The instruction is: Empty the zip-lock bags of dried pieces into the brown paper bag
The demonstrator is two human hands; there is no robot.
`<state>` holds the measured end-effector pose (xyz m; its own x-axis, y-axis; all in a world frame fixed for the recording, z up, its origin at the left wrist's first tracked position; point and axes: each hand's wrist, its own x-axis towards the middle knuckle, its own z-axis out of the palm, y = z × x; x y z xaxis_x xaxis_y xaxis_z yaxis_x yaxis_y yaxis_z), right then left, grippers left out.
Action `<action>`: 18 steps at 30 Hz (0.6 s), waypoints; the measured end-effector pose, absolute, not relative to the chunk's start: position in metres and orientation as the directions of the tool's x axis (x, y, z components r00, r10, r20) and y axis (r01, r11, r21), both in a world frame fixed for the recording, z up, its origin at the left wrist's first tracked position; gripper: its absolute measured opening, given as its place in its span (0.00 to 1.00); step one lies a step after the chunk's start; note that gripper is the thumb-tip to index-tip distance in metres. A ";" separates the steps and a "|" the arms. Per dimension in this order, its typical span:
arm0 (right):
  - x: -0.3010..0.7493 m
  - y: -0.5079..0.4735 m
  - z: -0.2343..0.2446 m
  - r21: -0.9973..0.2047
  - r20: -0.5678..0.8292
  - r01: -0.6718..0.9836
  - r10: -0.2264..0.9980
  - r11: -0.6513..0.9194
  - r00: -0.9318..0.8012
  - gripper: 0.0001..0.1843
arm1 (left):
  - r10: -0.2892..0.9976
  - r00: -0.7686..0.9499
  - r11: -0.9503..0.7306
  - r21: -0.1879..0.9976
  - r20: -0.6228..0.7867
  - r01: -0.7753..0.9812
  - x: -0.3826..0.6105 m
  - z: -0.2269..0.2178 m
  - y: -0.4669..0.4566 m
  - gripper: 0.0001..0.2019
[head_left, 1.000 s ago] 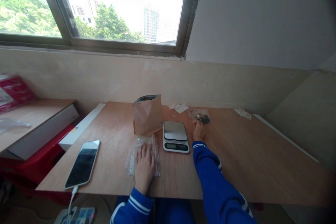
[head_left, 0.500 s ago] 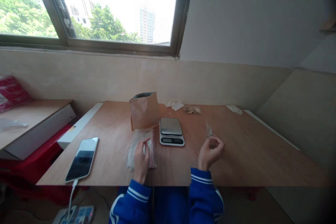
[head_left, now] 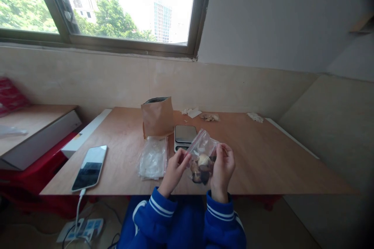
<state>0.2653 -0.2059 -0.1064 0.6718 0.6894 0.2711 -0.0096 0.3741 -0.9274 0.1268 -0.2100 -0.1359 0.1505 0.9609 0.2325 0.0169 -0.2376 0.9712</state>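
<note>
A zip bag (head_left: 201, 151) with dried pieces (head_left: 202, 169) is pinched at both sides by the left hand (head_left: 174, 172) and the right hand (head_left: 223, 172), above the table (head_left: 271, 159).

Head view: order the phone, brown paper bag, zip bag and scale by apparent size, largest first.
Phone and brown paper bag look alike, largest.
Zip bag, held nearer the camera: unsure.
Scale, partly hidden: smallest.

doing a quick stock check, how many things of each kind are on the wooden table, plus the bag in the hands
smartphone: 1
brown paper pouch: 1
digital scale: 1
plastic bags: 2 (clear bag, zip bag)
white scrap clusters: 2
tan flake pile: 1
total: 8
</note>
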 end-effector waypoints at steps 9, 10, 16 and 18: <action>0.234 -0.207 -0.112 -0.862 0.475 0.359 0.819 0.359 0.322 0.16 | 0.948 0.009 -0.317 0.945 0.317 0.085 0.119 -0.127 -0.214 0.12; 0.230 -0.208 -0.111 -0.864 0.461 0.333 0.858 0.377 0.224 0.15 | 0.942 0.025 -0.334 0.937 0.334 0.097 0.119 -0.127 -0.215 0.10; 0.218 -0.211 -0.108 -0.894 0.392 0.250 0.919 0.371 0.036 0.11 | 0.932 0.096 -0.359 0.925 0.349 0.123 0.115 -0.127 -0.219 0.08; 0.218 -0.211 -0.109 -0.899 0.389 0.226 0.921 0.374 0.025 0.11 | 0.929 0.123 -0.363 0.922 0.348 0.137 0.112 -0.127 -0.219 0.08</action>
<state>0.2185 -0.2106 -0.1085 0.0249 0.9208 0.3893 0.2260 0.3742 -0.8994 0.1124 -0.2194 -0.1268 0.1228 0.9294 0.3480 0.1372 -0.3631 0.9216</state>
